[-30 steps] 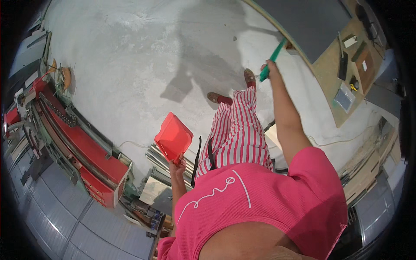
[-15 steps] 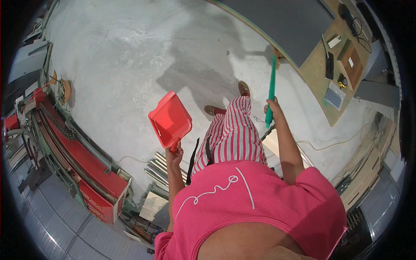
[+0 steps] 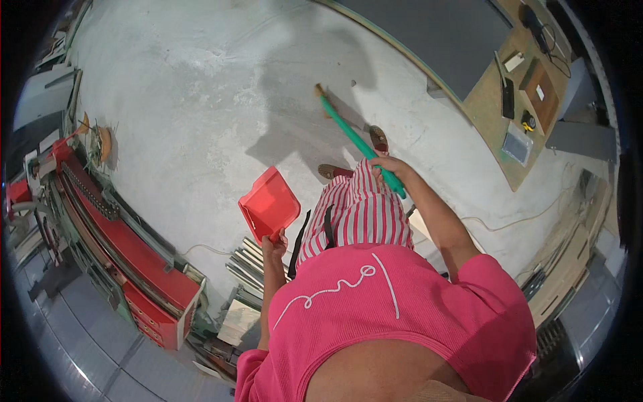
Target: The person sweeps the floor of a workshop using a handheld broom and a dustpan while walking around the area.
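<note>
**Green brush gripped in my right hand, red dustpan in my left**

My right fingers are wrapped around the brush near the butt of its green handle, a short end of it sticking out behind my fist. From there the brush slants forward and to the left, its tan bristles at the far end over the pale floor. I cannot tell whether they touch it. The handle passes across my right trouser leg, close to my right shoe.

My left hand is closed on the dustpan's short handle, with the tray reaching away from me, to the left of my striped trousers. The two tools are well apart.

Beyond the bristles, a small dark speck lies on the floor, and my shadow spreads across it. Near my left hand is a bundle of long strips; farther left stands a long red bench. At the upper right is a wooden table bearing a dark grey sheet, a yellow-and-black tape measure, a clear packet and a brown board. A pale cord trails over the floor to my right.
</note>
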`<state>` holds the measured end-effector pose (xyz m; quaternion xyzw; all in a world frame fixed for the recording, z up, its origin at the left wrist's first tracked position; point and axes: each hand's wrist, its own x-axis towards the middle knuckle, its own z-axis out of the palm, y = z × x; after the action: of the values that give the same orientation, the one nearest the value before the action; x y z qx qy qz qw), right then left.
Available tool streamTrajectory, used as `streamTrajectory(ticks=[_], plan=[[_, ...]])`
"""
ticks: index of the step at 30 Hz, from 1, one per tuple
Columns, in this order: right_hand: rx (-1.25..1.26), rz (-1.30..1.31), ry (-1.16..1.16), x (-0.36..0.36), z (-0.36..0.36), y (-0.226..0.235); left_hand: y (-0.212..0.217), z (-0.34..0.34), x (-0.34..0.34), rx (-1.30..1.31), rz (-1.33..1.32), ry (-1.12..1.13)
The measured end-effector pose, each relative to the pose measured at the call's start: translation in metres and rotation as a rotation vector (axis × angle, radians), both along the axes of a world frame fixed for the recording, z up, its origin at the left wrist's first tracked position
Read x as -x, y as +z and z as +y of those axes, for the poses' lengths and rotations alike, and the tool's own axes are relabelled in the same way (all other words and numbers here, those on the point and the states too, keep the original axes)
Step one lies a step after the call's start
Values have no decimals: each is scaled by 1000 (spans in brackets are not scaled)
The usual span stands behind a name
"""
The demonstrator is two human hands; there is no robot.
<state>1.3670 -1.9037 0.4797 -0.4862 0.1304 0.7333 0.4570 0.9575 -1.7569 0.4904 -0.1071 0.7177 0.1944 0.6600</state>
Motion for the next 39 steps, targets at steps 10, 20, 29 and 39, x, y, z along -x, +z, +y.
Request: streamTrajectory(ticks=[10,20,29,39], plan=[[81,-250,40,-36,-12,42,5,-11,24,-177,-165,162],[218,-3,-132,-19,50,-42,-8,-58,84,-121,-66,322],[64,304,188,124,161,11,-18,-69,100,15,-50,454],[0,183,144,74,157,54,-19,-63,95,-222,-159,613]])
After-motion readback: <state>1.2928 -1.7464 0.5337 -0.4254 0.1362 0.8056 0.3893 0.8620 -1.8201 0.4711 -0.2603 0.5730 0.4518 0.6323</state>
